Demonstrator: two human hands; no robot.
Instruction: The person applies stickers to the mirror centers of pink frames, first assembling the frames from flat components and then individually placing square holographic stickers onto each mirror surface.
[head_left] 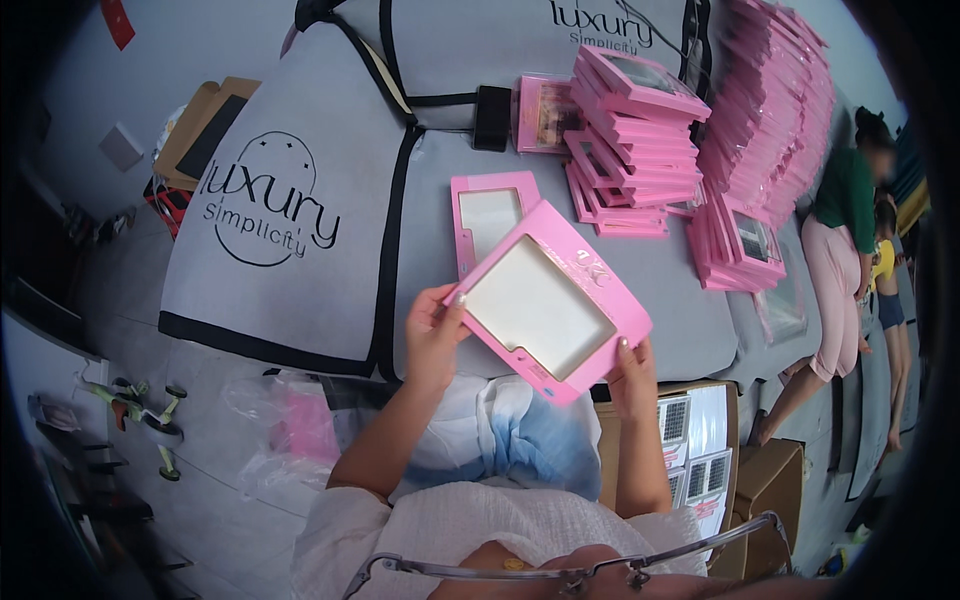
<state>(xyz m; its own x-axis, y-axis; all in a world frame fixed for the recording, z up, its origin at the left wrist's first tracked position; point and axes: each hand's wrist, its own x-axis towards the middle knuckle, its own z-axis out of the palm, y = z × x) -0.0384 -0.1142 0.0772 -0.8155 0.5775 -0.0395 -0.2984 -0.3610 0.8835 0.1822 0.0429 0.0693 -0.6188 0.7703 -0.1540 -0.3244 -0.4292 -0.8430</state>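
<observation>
A pink cardboard box [545,300] with a large window showing a white inside is held tilted in front of me. My left hand [432,335] grips its left edge, thumb on the front. My right hand [632,370] holds its lower right edge the same way. Just behind it, a similar pink windowed box [492,205] lies on the grey padded surface [450,150], partly hidden by the held one.
Stacks of pink boxes [630,140] rise behind right, beside a taller pile [760,100]. A grey padded flap [280,300] lies left. Below are cartons [765,490] and plastic-wrapped pink material [305,415]. Two people [840,230] are at right; a small wheeled toy [140,410] stands left.
</observation>
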